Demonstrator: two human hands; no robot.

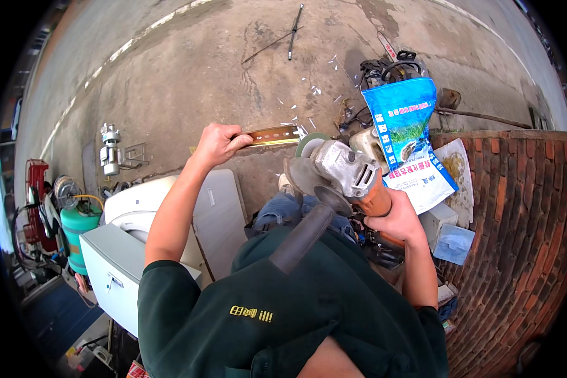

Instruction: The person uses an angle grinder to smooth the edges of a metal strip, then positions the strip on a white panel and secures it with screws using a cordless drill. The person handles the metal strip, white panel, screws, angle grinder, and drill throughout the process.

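Observation:
My left hand (219, 145) is closed around one end of a slotted metal rail (274, 135), thumb lying along it. The rail points to the right, toward the tool. My right hand (395, 218) grips the orange rear body of an angle grinder (345, 165) with a worn silver head. Its greenish cutting disc (309, 145) stands close to the rail's far end; I cannot tell whether they touch. A black side handle (303, 237) sticks out toward my chest, with no hand on it. Part of the rail is hidden behind the disc and guard.
A blue and white printed sack (404, 123) lies right of the grinder, beside a chainsaw (403, 65). A brick wall (516, 227) borders the right. Left are a white cabinet (110, 268), a green tank (77, 233) and a small machine (111, 151). White scraps and rods (294, 34) lie ahead.

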